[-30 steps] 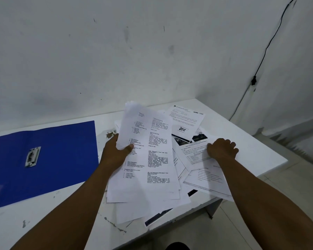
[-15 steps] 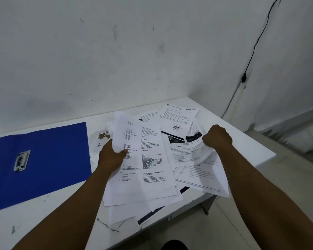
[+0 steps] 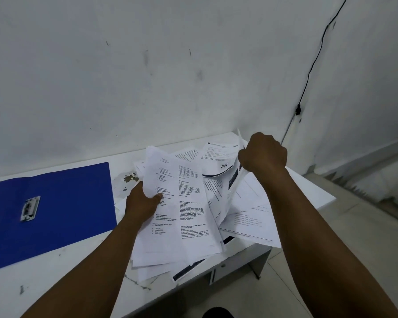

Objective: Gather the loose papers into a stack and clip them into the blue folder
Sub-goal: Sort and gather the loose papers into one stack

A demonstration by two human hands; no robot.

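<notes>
Print on papers too blurred

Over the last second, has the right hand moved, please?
Yes. The right hand has risen off the papers toward the table's back edge, lifting some sheets.

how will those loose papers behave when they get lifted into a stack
Probably floppy: the sheets gripped by the right hand already curl and bend. The loose papers likely slide over each other, since they lie fanned and askew under the left hand. Those overhanging the white table edge may slip off.
</notes>
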